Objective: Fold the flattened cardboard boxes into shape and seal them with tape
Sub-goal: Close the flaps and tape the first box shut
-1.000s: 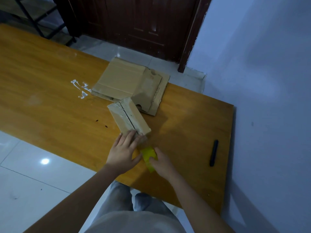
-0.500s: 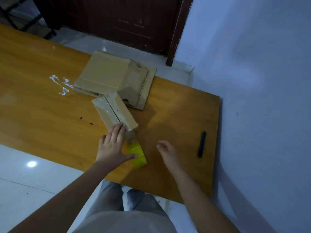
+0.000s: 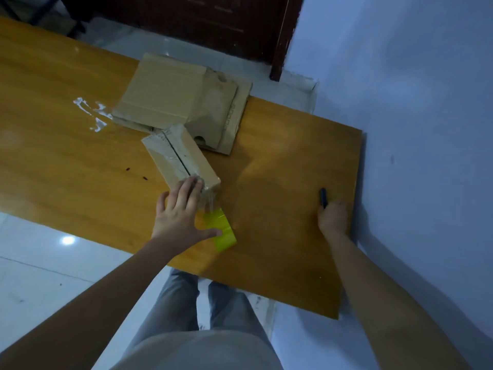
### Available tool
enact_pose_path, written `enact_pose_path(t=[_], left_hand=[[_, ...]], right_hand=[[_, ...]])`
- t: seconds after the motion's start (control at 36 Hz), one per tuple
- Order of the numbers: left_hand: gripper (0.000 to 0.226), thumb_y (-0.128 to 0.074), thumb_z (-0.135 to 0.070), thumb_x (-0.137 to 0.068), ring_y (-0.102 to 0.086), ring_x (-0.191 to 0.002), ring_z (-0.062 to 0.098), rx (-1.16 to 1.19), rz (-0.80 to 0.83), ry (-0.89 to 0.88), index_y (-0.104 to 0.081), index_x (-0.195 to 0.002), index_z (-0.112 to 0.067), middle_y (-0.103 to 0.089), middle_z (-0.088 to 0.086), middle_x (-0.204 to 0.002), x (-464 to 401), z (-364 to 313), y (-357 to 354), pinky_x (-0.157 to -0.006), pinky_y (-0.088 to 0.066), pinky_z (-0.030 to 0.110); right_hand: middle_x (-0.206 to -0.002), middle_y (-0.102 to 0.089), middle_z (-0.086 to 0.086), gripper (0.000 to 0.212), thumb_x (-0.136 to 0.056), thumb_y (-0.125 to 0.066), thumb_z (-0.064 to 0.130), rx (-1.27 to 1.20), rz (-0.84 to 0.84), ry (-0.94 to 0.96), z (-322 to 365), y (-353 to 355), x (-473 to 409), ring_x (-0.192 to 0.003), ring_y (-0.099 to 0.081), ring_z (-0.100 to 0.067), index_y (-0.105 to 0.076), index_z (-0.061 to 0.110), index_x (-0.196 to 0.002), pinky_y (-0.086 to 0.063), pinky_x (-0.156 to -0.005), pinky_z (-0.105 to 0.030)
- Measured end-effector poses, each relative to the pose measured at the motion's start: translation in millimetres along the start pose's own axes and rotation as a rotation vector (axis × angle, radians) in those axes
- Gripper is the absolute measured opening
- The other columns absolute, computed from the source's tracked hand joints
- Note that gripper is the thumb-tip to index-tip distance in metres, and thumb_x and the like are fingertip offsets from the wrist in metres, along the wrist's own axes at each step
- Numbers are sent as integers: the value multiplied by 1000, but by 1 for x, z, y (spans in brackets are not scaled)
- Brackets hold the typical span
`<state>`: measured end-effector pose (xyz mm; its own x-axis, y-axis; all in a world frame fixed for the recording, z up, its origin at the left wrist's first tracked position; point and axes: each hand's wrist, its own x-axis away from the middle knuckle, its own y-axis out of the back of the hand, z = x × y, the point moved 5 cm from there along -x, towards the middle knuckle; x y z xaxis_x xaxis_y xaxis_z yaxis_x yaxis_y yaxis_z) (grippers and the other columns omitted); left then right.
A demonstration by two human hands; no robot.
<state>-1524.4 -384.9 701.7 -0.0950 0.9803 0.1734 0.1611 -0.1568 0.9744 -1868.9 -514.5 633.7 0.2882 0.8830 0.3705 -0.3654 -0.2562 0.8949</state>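
A small folded cardboard box lies on the wooden table, its top seam covered with clear tape. My left hand presses flat on the box's near end, thumb stretched toward the yellow-green tape roll. That roll lies on the table, and a strip of clear tape still joins it to the box. Over at the table's right edge, my right hand closes its fingers around the near end of a dark pen-like cutter. Flattened cardboard boxes are stacked behind the small box.
Crumpled clear tape scraps stick to the table left of the stack. A blue wall runs close along the table's right edge. A dark wooden door stands beyond the table. My legs show below the near edge.
My right hand let go of the tape roll and travelled right to the dark cutter, curling onto it. My left hand stayed pressed on the box end.
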Motion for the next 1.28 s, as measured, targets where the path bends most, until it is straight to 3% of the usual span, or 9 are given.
enact_pose_path(t=[0.08,0.17,0.31,0.36,0.5,0.64,0.89,1.06,1.28], left_hand=[[120,-27,-92,-60,-13,-142,22,2,29,-5,-20,-151,-13,-18,4,-157,4,-1,-4,-110,-15,50],[122,-20,-94,-61,1,-145,16,-16,52,-17,-8,-152,-14,-5,1,-159,4,-1,-6,-115,-2,46],[125,-13,-95,-57,23,-142,12,-30,67,-15,11,-150,-16,17,-3,-157,1,0,-6,-115,11,45],[125,-12,-95,-55,27,-140,12,-42,71,-8,16,-149,-16,21,-4,-156,1,0,-6,-115,13,45],[126,-12,-94,-54,28,-140,12,-37,62,1,13,-149,-16,21,-3,-156,2,1,-5,-116,11,44],[126,-16,-93,-56,28,-140,12,-20,52,-1,11,-150,-14,19,-2,-156,1,-1,-5,-116,10,44],[126,-20,-92,-57,26,-141,13,-20,43,2,9,-150,-13,20,-2,-155,1,-1,-3,-114,16,40],[126,-42,-87,-65,29,-140,14,2,44,-5,18,-148,-14,30,-3,-151,4,-3,0,-114,17,41],[125,-41,-86,-66,29,-139,16,0,45,-8,19,-147,-13,29,-1,-152,4,-3,0,-114,18,40]], right_hand=[[-90,-60,-10,21,-96,-51,23,-64,86,188,17,-9,22,-73,-58,-22,-58,3,-102,-42,-54,-28],[-82,-53,1,12,-94,-55,23,-176,126,401,49,-4,65,-66,-52,-13,-50,15,-101,-35,-51,-20],[-95,-49,4,18,-93,-57,17,-277,259,651,100,5,128,-73,-50,-4,-51,14,-110,-40,-63,-12],[-103,-46,0,19,-92,-57,12,-203,214,853,116,6,145,-78,-50,-7,-57,8,-111,-38,-66,-13],[-87,-55,-4,28,-78,-74,13,14,-24,1164,144,8,166,-54,-45,-9,-67,12,-105,-30,-41,-17],[-84,-57,-3,24,-74,-79,17,105,-129,1224,162,3,164,-58,-56,-15,-71,13,-97,-36,-39,-18],[-78,-55,0,17,-69,-80,15,273,-247,1216,179,-1,172,-62,-53,-15,-71,15,-84,-27,-37,-19],[-81,-57,-1,20,-67,-81,15,302,-289,1187,178,1,179,-64,-55,-16,-72,13,-85,-23,-42,-18],[-86,-61,-3,23,-69,-79,13,297,-336,1132,173,-2,179,-66,-56,-17,-72,12,-90,-34,-41,-20]])
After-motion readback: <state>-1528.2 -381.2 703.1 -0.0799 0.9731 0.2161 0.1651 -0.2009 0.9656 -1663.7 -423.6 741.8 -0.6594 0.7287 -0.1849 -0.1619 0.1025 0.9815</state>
